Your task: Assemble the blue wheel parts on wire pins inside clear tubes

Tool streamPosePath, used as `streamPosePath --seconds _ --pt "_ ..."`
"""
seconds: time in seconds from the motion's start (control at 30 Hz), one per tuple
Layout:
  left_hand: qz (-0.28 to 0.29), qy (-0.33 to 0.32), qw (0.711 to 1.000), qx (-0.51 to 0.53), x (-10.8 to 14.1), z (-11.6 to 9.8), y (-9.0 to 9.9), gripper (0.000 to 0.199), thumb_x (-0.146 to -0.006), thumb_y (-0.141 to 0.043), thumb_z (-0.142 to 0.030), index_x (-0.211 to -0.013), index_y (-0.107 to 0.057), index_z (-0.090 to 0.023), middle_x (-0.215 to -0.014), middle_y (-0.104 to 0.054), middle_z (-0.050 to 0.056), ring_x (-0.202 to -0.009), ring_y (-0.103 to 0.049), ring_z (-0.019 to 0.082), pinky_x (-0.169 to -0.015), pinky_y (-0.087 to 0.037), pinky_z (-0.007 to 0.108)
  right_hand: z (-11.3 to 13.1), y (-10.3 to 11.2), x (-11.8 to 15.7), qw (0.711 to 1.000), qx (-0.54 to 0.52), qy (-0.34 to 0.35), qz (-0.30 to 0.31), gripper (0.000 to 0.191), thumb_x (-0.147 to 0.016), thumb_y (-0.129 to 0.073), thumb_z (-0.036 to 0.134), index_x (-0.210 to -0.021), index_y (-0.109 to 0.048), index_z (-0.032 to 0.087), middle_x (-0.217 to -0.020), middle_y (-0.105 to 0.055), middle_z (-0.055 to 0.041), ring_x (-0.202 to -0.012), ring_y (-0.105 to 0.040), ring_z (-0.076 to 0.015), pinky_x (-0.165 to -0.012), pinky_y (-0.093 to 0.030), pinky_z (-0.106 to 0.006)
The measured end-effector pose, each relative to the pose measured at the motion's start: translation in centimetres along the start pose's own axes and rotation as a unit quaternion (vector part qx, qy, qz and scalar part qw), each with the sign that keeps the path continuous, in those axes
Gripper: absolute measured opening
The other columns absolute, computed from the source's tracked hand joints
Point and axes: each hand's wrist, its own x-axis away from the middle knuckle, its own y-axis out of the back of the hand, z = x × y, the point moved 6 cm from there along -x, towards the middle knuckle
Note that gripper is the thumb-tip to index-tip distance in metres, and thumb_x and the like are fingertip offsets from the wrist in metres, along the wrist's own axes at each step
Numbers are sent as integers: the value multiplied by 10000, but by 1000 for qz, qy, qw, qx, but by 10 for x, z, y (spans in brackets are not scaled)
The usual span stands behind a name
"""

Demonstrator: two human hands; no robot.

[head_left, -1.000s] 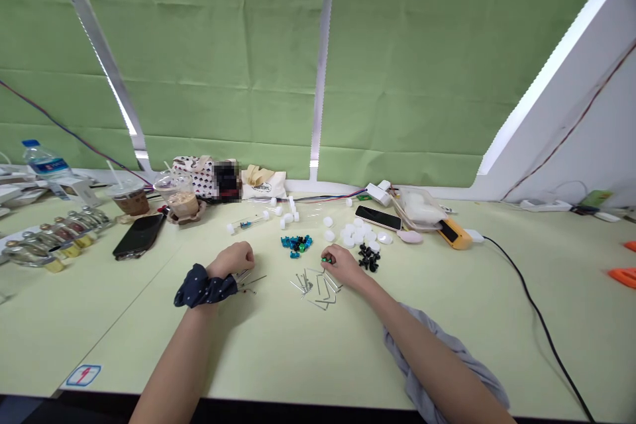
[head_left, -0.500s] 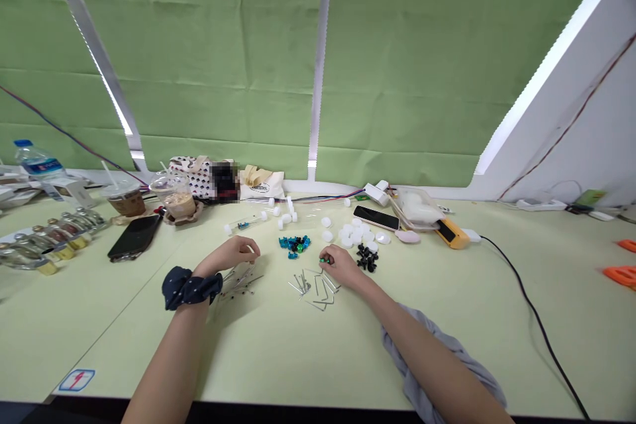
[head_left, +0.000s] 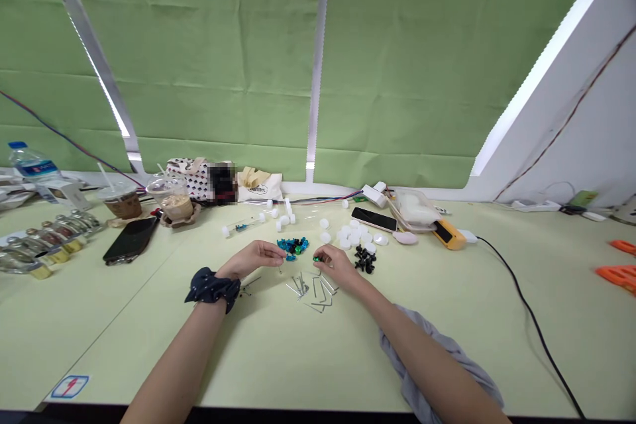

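My left hand [head_left: 258, 257] is closed in a pinch on a thin metal pin [head_left: 280, 270], whose lower end shows under the fingertips. Opposite it, my right hand [head_left: 336, 265] pinches a small shiny green part [head_left: 317, 258]. A gap separates the two hands. Behind that gap lies a pile of small blue parts [head_left: 292, 246] with some green and black among them. Straight metal pins [head_left: 298, 286] and L-shaped metal rods [head_left: 325, 301] lie in front. More thin pins [head_left: 250, 286] are partly hidden by my left wrist. Black plastic pieces [head_left: 365, 260] sit beside my right hand.
White round caps [head_left: 354, 232], a phone [head_left: 373, 218] and a yellow-black device [head_left: 448, 234] lie beyond my right hand. Clear tubes [head_left: 243, 226] stretch across the back. Iced drinks [head_left: 176, 207], a dark phone [head_left: 130, 240] and small bottles [head_left: 47, 242] occupy the left.
My left hand has moved right, from the loose pins toward my right hand, and a pin now shows in its fingers. My right hand stays nearly in place with the green part.
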Motion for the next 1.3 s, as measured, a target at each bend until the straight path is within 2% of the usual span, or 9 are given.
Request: streamPosePath --seconds 0.13,0.23,0.43,0.73,0.97,1.3 --pt "-52 -45 997 37 -6 -8 -17 373 -751 -571 -468 -887 -645 -128 -812 -650 71 -733 -566 142 -753 -451 307 10 -4 0 998 -66 14 4 136 -754 -588 246 -871 -557 183 -797 -573 -9 -713 -518 -121 -676 -439 -253" --pt "-88 -66 989 102 -11 -10 -31 371 -741 -591 -462 -875 -637 -118 -802 -632 67 -691 -545 125 -689 -448 281 15 -6 1 992 -129 -1 14 185 -749 -597 300 -881 -554 179 -801 -580 -10 -694 -525 -119 -682 -453 -263" --pt "-92 -91 982 141 -16 -14 -49 304 -709 -636 -423 -748 -644 -122 -860 -596 62 -750 -540 136 -659 -460 257 28 -5 3 979 -203 -13 21 229 -736 -616 347 -875 -550 177 -851 -587 -29 -727 -540 -129 -712 -462 -280" --pt "-103 -98 982 122 -14 -18 -50 262 -745 -600 -390 -754 -638 -131 -798 -593 41 -728 -546 135 -667 -471 255 27 -9 5 968 -248 -19 29 248 -721 -641 346 -867 -551 167 -846 -573 -28 -731 -541 -130 -707 -462 -286" --pt "-133 -129 981 56 -15 -21 -48 267 -754 -577 -393 -732 -643 -136 -815 -627 51 -746 -554 152 -652 -474 248 22 -13 6 953 -296 -63 33 286 -680 -677 365 -839 -548 164 -812 -573 -21 -721 -554 -129 -706 -461 -286" --pt "-122 -162 979 -12 -14 -24 -50 272 -791 -538 -382 -732 -649 -141 -789 -611 59 -756 -556 162 -658 -463 250 15 -20 6 941 -322 -98 44 313 -643 -700 379 -810 -547 163 -765 -578 -6 -695 -567 -126 -675 -460 -280"
